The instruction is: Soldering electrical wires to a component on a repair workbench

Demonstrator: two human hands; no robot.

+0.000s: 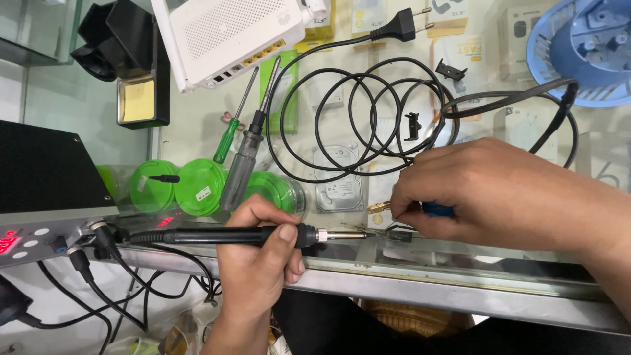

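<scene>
A soldering step appears to be in hand: the slim black-handled soldering iron point(243, 235) is held level in the left hand point(259, 260), its metal tip brought to the small dark part point(398, 233) lying just under the right hand point(486, 190) at the near edge of the glass-topped desk point(197, 125). The left grip is closed around the iron's handle, thumb laid along the top. The right grip is pinched together on a small blue-sleeved plug with a brass end point(420, 209); exactly how the fingertips sit cannot be told. As a judgement, a steady tip and a still joint are called for next. Beyond the right grip a coiled black mains cable point(368, 118) is spread; beyond the left grip lie a grey-handled screwdriver point(242, 167) and a green-handled screwdriver point(227, 141).
</scene>
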